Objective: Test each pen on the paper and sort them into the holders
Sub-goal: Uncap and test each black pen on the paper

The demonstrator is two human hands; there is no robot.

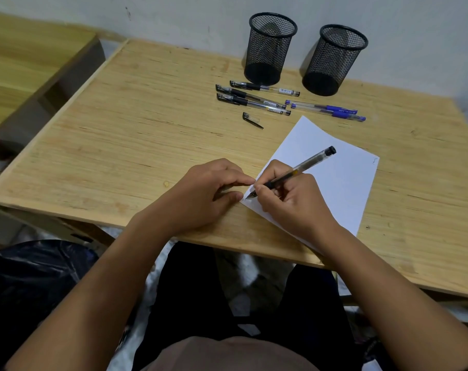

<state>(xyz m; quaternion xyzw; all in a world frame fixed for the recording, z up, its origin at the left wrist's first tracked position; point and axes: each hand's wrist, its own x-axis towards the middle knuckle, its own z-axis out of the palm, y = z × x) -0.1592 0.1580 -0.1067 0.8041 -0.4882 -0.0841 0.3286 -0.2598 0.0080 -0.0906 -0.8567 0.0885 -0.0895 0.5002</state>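
The right hand (289,202) grips an uncapped clear-barrelled black pen (294,173), its tip on the near-left corner of the white sheet of paper (342,183); the mark there is too small to read. The left hand (200,194) lies relaxed, fingertips on the paper's edge. A loose black cap (252,120), three capped black pens (251,99) and two blue pens (325,110) lie before two black mesh holders (270,49); their insides are hard to make out
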